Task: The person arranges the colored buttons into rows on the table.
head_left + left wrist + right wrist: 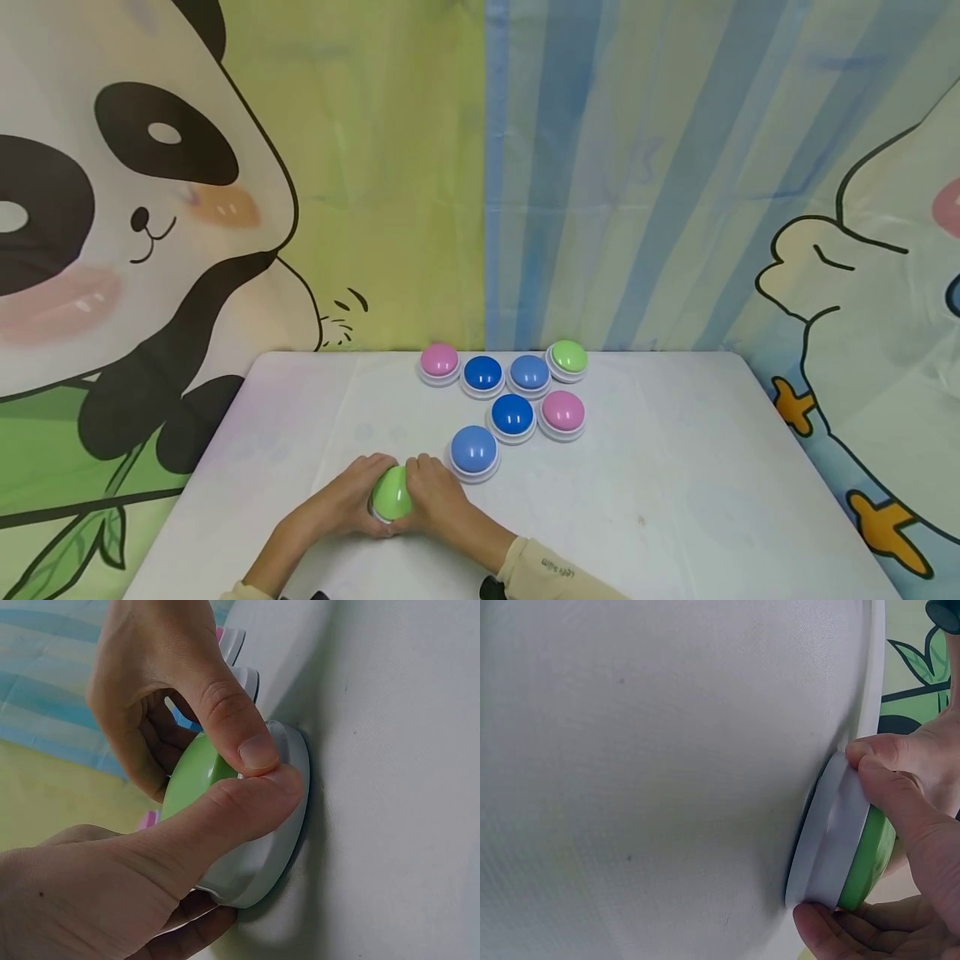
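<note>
A push button with a glossy green dome (392, 494) and a round white base (296, 761) is held between both hands near the table's front. My left hand (348, 498) grips its left side, with the thumb along the near rim and fingers at the base's edge. On the other side my right hand (438, 498) grips it, fingers curled over the far side. The two thumb tips meet at the near rim in the left wrist view. In the right wrist view the white base (829, 832) sits close over the tabletop, slightly tilted.
Just beyond my right hand is a light blue button (473, 451). Farther back stand a dark blue button (512, 415), a pink button (563, 412) and a back row ending in another green button (568, 357). The white table (675, 467) meets a printed cartoon curtain (405, 167).
</note>
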A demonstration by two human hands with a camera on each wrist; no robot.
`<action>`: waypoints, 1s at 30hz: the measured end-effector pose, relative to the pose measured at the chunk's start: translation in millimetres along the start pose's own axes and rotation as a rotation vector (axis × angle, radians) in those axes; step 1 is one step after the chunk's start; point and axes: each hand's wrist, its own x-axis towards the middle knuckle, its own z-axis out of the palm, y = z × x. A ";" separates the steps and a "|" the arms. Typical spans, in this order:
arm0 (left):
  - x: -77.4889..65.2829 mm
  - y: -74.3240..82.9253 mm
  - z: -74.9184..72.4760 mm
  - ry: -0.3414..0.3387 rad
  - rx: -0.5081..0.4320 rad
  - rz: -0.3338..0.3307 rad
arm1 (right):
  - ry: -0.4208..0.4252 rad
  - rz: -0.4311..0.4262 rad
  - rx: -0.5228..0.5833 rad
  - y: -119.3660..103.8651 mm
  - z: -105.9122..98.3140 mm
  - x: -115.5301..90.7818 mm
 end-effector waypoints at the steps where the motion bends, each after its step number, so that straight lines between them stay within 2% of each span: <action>1: -0.5 0.4 0.1 -0.005 0.000 -0.005 | -0.005 0.002 0.001 -0.3 0.4 -0.5; 10: -1.0 2.4 -1.0 -0.044 0.015 -0.042 | -0.013 0.012 -0.004 -0.3 0.9 -0.9; 18: 0.1 3.8 -3.4 -0.054 0.025 -0.022 | -0.022 0.006 0.002 0.6 0.9 -0.5; 30: 3.4 7.6 -8.1 -0.119 0.043 -0.084 | -0.047 0.014 0.027 2.3 2.1 0.9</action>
